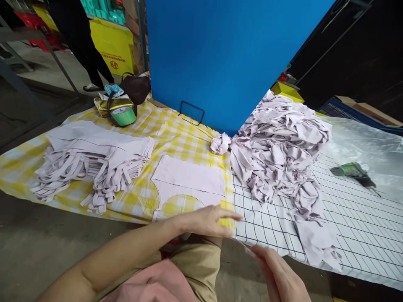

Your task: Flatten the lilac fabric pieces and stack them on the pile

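A pale lilac garment piece point(189, 178) lies flat on the yellow checked cloth point(176, 134) right in front of me. My left hand point(209, 220) rests at the near edge of that cloth, fingers stretched out flat, just below the piece. My right hand point(280, 274) is lower, off the edge of the white grid cloth point(346, 222), with its fingers pinched on a thin bit of fabric or plastic that I cannot name. A neat stack of folded lilac pieces point(94, 161) with hanging straps lies at the left. A loose heap of crumpled lilac pieces point(280, 147) lies at the right.
A blue board point(226, 58) stands upright behind the cloths. A gold bag with a green tape roll point(121, 111) and a dark bag point(137, 86) sit at the back left. A green power tool point(354, 172) lies on clear plastic far right. A person's legs point(82, 42) stand at the back left.
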`<state>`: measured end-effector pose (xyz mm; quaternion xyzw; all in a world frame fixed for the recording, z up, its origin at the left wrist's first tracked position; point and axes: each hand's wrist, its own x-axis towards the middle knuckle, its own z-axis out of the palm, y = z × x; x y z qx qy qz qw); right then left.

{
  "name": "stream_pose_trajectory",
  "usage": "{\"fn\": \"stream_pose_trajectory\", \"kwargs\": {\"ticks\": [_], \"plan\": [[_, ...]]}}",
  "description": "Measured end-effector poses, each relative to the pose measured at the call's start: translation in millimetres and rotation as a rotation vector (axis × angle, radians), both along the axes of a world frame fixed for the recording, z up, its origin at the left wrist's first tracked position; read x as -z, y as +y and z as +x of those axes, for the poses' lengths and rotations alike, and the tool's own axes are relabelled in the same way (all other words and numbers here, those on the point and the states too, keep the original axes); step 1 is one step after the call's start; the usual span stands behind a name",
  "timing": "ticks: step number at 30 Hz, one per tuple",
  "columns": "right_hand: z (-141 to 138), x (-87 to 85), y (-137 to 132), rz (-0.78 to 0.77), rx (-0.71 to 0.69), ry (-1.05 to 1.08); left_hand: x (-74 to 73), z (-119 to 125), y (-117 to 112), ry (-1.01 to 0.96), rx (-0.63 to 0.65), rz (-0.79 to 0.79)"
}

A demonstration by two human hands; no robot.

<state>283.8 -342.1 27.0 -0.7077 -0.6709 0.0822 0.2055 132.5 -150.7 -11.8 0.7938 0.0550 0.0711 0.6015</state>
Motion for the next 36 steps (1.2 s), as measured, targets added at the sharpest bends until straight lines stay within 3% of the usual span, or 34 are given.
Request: {"fn": "stream_pose_trajectory", "kwargs": {"ticks": [3,8,13,20,26,28,30,34,36], "plan": [[-1,0.5,29,-0.052,-0.01,-0.019,-9.7,-1,-21,0.003,0.065,-0.254],[0,11.9,58,-0.137,-0.142,-0.055,-0.4,3,-31,0.089,-0.075,-0.441],[4,25.3,73,0.105,-0.162,-0.124,5.1,1,-31,0.112,-0.228,-0.649],[-6,47.7,77,0.285,-0.195,-0.268,17.4,1,-30,0.061,-0.245,-0.755],[-13,52.5,88,0.348,-0.18,-0.264,22.0,3,-29,0.076,-0.283,-0.752],[-13,55.1,93,0.337,-0.188,-0.245,21.5,3,-26,0.089,-0.266,-0.696],[-12,59.9,98,0.319,-0.179,-0.208,20.8,2,-18,0.127,-0.284,-0.526],[-9,72.3,108,0.29,-0.05,-0.046,25.8,-3,13,0.205,-0.522,0.183],[-8,76.6,114,0.232,0.045,0.054,33.1,-6,30,0.224,-0.576,0.51]]}}
